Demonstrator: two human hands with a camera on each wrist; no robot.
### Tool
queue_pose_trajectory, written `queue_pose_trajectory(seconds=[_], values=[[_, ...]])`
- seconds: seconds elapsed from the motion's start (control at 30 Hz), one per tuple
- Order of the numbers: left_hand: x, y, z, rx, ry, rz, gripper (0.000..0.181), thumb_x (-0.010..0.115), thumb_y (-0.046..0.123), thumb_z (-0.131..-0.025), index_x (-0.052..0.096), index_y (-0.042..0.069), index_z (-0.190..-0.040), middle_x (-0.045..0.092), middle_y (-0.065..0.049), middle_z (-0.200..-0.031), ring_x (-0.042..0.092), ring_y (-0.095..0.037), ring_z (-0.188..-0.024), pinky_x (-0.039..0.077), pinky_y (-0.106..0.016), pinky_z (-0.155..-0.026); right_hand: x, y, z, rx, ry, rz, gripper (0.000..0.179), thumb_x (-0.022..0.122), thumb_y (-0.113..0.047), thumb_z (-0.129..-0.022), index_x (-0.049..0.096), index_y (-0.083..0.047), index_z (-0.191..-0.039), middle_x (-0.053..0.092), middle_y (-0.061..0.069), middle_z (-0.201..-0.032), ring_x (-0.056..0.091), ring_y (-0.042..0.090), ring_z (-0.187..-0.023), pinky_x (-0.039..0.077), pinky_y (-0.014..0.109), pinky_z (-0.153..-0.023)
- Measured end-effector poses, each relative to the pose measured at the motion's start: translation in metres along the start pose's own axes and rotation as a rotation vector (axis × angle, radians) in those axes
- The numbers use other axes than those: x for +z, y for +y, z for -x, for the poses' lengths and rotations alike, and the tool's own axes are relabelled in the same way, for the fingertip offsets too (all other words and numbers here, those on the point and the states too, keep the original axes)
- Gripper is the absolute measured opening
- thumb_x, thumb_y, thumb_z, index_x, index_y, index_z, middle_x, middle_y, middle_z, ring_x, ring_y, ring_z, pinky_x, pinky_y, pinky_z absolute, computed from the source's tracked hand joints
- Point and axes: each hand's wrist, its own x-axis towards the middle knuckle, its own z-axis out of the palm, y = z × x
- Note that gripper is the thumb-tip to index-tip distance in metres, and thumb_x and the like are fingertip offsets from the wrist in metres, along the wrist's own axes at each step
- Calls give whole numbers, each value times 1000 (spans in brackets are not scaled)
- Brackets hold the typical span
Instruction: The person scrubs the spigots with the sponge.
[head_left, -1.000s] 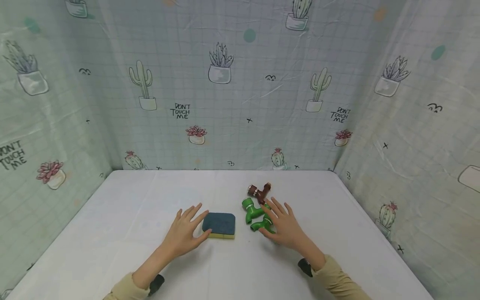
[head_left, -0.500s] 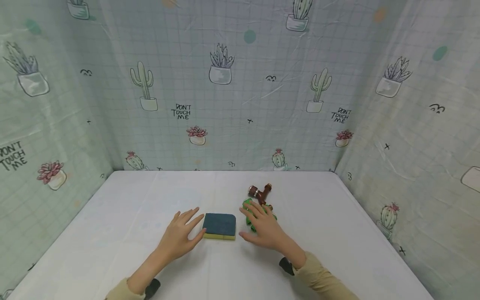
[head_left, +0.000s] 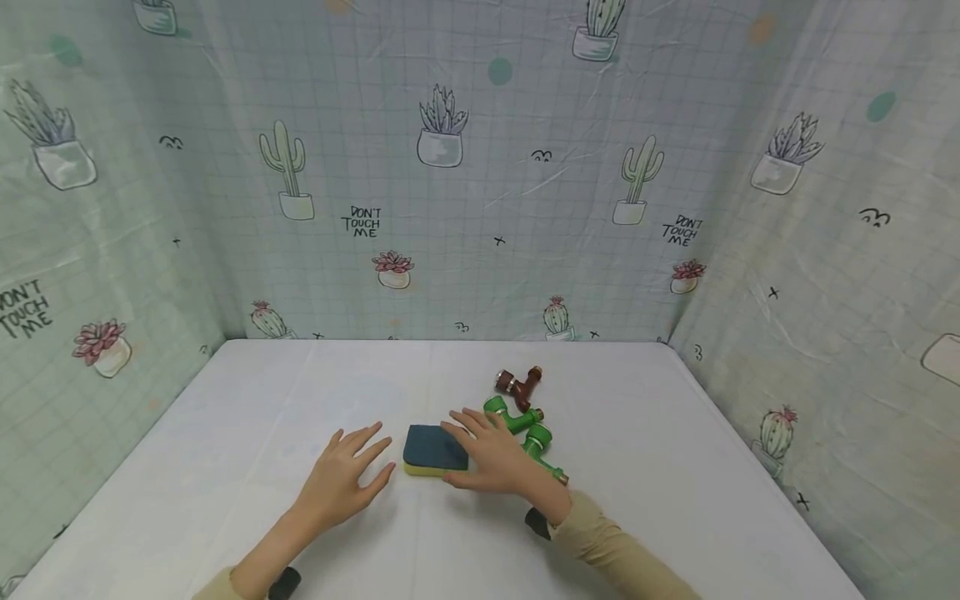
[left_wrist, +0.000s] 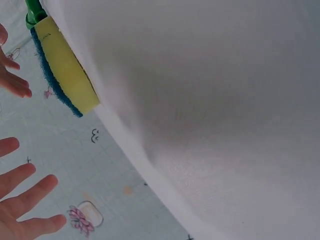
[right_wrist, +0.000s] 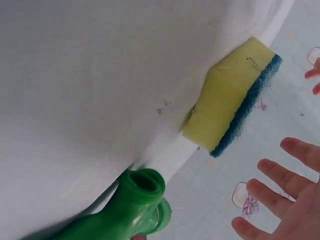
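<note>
A sponge (head_left: 431,448) lies on the white table, its dark blue scouring side up and its yellow foam below. My right hand (head_left: 491,458) hovers with spread fingers over the sponge's right edge; the right wrist view shows a gap between fingers and sponge (right_wrist: 220,100). Left of the sponge, my left hand (head_left: 337,482) is held in the air, fingers apart and holding nothing. Just beyond and right of my right hand are two branched green pipe-like pieces with brass-coloured ends, one farther back (head_left: 517,419) and one nearer (head_left: 538,442), partly covered by that hand.
Behind the green pieces lies a similar dark brown branched piece (head_left: 519,388). The white table (head_left: 315,392) ends at a cloth backdrop (head_left: 480,200) printed with cacti, which also rises on the left and right.
My right hand has moved left, from over the green pieces to above the sponge's right edge, uncovering more of them. My left hand has drawn back left, away from the sponge.
</note>
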Motion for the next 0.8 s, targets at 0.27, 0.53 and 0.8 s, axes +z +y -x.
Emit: queue_pose_trajectory(seconds=[0.27, 0.53, 0.8], values=[[-4, -3, 1, 30, 7, 6, 40, 73, 26, -69, 65, 11, -105, 60, -14, -114, 59, -30, -99, 42, -62, -83, 11, -7, -22, -14, -83, 58, 74, 48, -65, -78, 32, -24, -138, 37, 4, -140, 35, 24, -128, 32, 52, -102], [-6, -5, 1, 41, -2, -1, 40, 73, 26, -69, 65, 11, -105, 60, -14, -115, 59, -30, -99, 42, -63, -83, 21, -14, -30, -6, -182, 119, 76, 44, -69, -77, 26, -30, -139, 36, 6, -140, 39, 24, -124, 32, 50, -102], [-9, -5, -1, 42, -14, -11, 40, 73, 27, -69, 65, 11, -105, 60, -14, -115, 59, -30, -100, 41, -63, -84, 26, -21, -33, -37, -136, 182, 67, 42, -65, -81, 28, -32, -138, 46, 8, -130, 47, 24, -114, 40, 46, -96]])
